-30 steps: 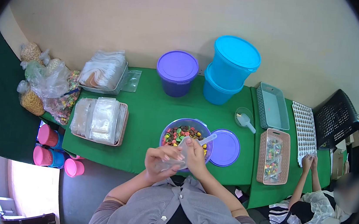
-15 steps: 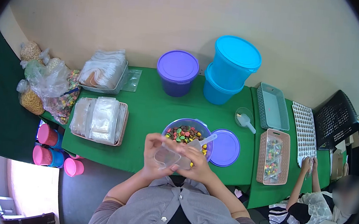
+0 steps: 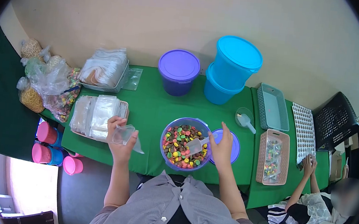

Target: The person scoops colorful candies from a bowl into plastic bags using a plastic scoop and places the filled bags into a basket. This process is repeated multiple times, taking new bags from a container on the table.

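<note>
A small clear plastic bag (image 3: 125, 135) hangs from my left hand (image 3: 119, 147), its mouth spread and my thumb and fingers round it. My left hand is just in front of the stack of flat clear bags. My right hand (image 3: 222, 148) is open, thumb and fingers apart, close by the handle of a clear scoop (image 3: 194, 147). The scoop rests in a purple tub (image 3: 162, 152) full of round pink, green, yellow and brown candies (image 3: 181, 140). Behind my right hand lies the tub's purple lid (image 3: 233, 151).
Flat clear bags (image 3: 105, 114) fill a basket at left. Purple (image 3: 177, 74) and stacked blue tubs (image 3: 232, 69) stand at the back. Another scoop (image 3: 246, 122) sits in a small cup. At right, a pink basket (image 3: 285, 162) holds filled packets, near a co-worker's hands (image 3: 309, 164).
My hands have moved apart from over the tub. My left hand carried the plastic bag left; my right hand moved right, to the scoop's handle. The candies now show fully.
</note>
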Tool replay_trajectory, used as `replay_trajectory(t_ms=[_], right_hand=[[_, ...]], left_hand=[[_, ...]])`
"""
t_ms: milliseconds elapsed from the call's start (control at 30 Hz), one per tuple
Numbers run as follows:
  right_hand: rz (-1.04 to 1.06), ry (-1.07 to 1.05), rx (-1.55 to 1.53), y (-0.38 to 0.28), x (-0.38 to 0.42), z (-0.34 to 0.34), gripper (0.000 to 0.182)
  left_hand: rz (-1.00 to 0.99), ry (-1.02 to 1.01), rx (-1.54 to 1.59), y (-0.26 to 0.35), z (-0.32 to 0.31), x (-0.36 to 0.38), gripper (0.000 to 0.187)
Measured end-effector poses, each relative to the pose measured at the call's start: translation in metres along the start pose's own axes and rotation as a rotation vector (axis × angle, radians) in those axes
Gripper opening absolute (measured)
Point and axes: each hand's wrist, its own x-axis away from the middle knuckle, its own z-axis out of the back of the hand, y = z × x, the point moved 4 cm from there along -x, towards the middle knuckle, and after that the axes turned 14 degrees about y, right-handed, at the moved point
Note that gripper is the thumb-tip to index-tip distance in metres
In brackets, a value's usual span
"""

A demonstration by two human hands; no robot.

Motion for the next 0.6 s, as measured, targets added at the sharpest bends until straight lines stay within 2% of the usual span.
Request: replay_trajectory(t_ms=[33, 67, 133, 167, 233, 267, 333, 367, 433, 567, 600], right_hand=[[0.170, 0.039, 0.235, 0.004, 0.000, -0.002, 0.047], [0.171, 0.039, 0.236, 0.012, 0.003, -0.005, 0.047], [0.037, -0.193, 0.017, 0.015, 0.007, -0.015, 0.040], [0.036, -0.199, 0.017, 0.014, 0.011, -0.017, 0.040], [-0.223, -0.204, -0.373, -0.001, 0.017, -0.022, 0.029], [-0.222, -0.207, -0.373, 0.002, 0.020, -0.028, 0.029], [-0.545, -0.479, -0.715, 0.008, 0.036, -0.048, 0.023], [-0.543, -0.480, -0.714, 0.011, 0.040, -0.049, 0.023], [-0.358, -0.462, -0.399, -0.001, 0.037, -0.042, 0.018], [-0.335, -0.538, -0.470, -0.035, 0.011, -0.024, 0.017], [-0.117, -0.525, -0.443, -0.045, 0.003, -0.021, 0.019]], left_hand=[[0.009, -0.012, -0.021, -0.006, 0.003, -0.001, 0.048], [0.010, -0.010, -0.021, -0.009, 0.006, 0.002, 0.048], [0.058, -0.051, -0.092, -0.013, 0.009, 0.004, 0.048], [0.062, -0.049, -0.096, -0.014, 0.010, 0.006, 0.048], [0.047, -0.094, -0.134, -0.018, 0.007, 0.009, 0.048], [0.048, -0.091, -0.135, -0.018, 0.006, 0.011, 0.048], [0.090, -0.094, -0.114, -0.018, 0.001, 0.014, 0.048], [0.091, -0.092, -0.113, -0.016, -0.001, 0.016, 0.048], [0.108, -0.157, -0.095, -0.013, -0.008, 0.019, 0.048], [0.086, -0.202, -0.085, -0.013, -0.013, 0.022, 0.047], [0.106, -0.226, -0.090, -0.014, -0.014, 0.024, 0.048]])
